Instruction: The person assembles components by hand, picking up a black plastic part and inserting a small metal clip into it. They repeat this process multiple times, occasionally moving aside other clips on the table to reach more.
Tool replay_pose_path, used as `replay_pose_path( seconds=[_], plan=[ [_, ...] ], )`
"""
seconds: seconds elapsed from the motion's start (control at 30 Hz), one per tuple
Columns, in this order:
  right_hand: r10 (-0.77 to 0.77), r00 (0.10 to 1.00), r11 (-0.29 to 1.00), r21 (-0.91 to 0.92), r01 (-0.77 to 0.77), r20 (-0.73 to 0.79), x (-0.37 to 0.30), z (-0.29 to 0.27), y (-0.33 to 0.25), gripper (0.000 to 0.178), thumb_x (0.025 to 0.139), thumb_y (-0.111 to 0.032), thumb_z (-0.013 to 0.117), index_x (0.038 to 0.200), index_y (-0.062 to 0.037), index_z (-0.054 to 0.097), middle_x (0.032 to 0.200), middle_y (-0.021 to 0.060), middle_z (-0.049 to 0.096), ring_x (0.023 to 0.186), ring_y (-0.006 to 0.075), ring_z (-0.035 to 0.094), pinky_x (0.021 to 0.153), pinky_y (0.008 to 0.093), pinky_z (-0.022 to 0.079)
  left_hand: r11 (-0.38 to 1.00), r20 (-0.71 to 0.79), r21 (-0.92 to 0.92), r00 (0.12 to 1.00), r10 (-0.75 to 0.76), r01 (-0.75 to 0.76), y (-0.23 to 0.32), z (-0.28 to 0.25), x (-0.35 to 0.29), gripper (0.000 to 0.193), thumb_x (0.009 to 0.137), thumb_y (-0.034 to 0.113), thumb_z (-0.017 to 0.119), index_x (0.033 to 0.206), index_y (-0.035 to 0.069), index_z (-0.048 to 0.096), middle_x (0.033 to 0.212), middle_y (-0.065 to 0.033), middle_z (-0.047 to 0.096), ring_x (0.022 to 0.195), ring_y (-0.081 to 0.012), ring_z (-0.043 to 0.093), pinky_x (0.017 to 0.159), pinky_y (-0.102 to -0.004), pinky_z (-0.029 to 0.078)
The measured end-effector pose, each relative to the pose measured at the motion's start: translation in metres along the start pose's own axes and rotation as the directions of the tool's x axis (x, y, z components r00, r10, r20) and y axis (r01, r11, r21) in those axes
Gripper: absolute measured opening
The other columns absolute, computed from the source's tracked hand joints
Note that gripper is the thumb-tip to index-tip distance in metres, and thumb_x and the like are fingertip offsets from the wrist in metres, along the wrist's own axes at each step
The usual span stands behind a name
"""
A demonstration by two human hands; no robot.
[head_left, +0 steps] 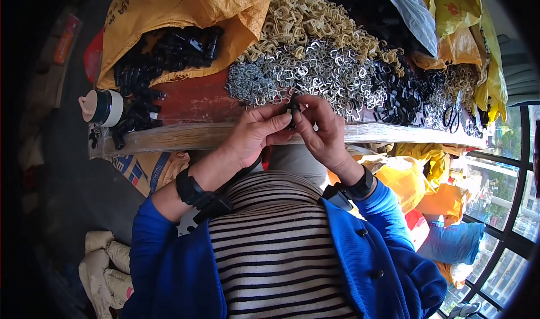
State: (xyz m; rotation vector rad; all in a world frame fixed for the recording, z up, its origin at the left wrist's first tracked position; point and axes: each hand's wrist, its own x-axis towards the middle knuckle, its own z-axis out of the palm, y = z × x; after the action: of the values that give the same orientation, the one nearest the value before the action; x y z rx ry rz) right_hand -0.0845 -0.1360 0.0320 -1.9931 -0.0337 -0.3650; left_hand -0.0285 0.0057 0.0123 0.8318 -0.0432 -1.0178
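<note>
My left hand point(251, 132) and my right hand point(324, 132) meet over the near edge of the table point(197, 106). Between their fingertips is a small black plastic part point(293, 106), partly covered by the fingers. Both hands pinch it, the left from one side and the right from the other. Just beyond them lies a heap of silver metal clips point(320, 74), with a mound of small grey metal pieces point(251, 83) at its left. Farther back, cream plastic clips point(306, 15) are piled up. Loose black pieces point(400, 97) spread to the right.
An orange sack point(185, 7) spills black plastic fittings point(169, 52) at the left. Beside them stands a white and dark-green jar point(107, 107). Scissors point(451, 116) lie near the right edge. Yellow and orange bags point(405, 181) fill the lower right, and pale sacks point(107, 263) sit lower left.
</note>
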Motion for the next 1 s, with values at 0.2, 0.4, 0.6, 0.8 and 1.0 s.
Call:
replay_pose_path(
  seconds=[0.2,0.4,0.6,0.8,1.0],
  plan=[
    [0.025,0.999,0.999,0.041,-0.026,0.029,-0.001,-0.001,0.01,0.023,0.074,-0.007,0.059,0.093,0.0001,0.049,0.06,0.0024,0.055,0.055,0.0055,0.052,0.047,0.0182,0.041,1.0,-0.018,-0.022,1.0,-0.016,0.015,-0.002,-0.002,0.004,0.023,0.08,0.017,0.05,0.099,0.005,0.052,0.091,-0.0052,0.056,0.08,-0.0137,0.056,0.07,-0.0275,0.048],
    [-0.07,0.996,0.997,-0.029,0.072,0.058,-0.003,-0.006,0.014,0.025,0.068,-0.011,0.064,0.087,-0.0007,0.053,0.057,0.0029,0.052,0.048,0.007,0.047,0.042,0.0209,0.037,0.994,0.095,-0.018,0.99,-0.105,0.107,0.001,-0.002,0.002,0.024,0.083,0.02,0.046,0.1,0.004,0.051,0.088,-0.0055,0.055,0.079,-0.0133,0.055,0.069,-0.027,0.048],
    [-0.363,0.93,0.923,-0.12,0.366,0.047,-0.002,-0.007,0.027,0.026,0.065,-0.01,0.066,0.087,-0.0019,0.055,0.057,0.0049,0.049,0.046,0.0126,0.044,0.041,0.0238,0.035,0.987,0.077,0.052,0.984,-0.158,0.154,0.002,0.005,0.004,0.026,0.083,0.023,0.047,0.098,0.003,0.051,0.085,-0.0038,0.054,0.076,-0.0097,0.054,0.066,-0.0213,0.047],
    [-0.43,0.89,0.851,-0.263,0.455,0.151,0.027,-0.042,0.032,0.022,0.065,-0.005,0.064,0.085,-0.0019,0.055,0.059,0.0062,0.05,0.047,0.0155,0.046,0.043,0.0239,0.036,0.983,0.049,0.154,0.993,-0.107,0.098,0.011,-0.005,0.017,0.024,0.084,0.022,0.045,0.093,0.001,0.051,0.082,-0.0048,0.054,0.069,-0.01,0.054,0.059,-0.0195,0.046],
    [-0.181,0.885,0.806,-0.581,-0.116,-0.428,0.116,-0.152,0.108,0.013,0.073,-0.014,0.057,0.081,-0.0035,0.058,0.066,0.005,0.058,0.055,0.0107,0.053,0.052,0.0207,0.041,0.969,0.033,0.242,0.997,-0.065,0.055,0.019,-0.013,0.03,0.023,0.084,0.021,0.044,0.089,-0.001,0.05,0.079,-0.0059,0.053,0.064,-0.0106,0.054,0.055,-0.0193,0.046]
  ],
)
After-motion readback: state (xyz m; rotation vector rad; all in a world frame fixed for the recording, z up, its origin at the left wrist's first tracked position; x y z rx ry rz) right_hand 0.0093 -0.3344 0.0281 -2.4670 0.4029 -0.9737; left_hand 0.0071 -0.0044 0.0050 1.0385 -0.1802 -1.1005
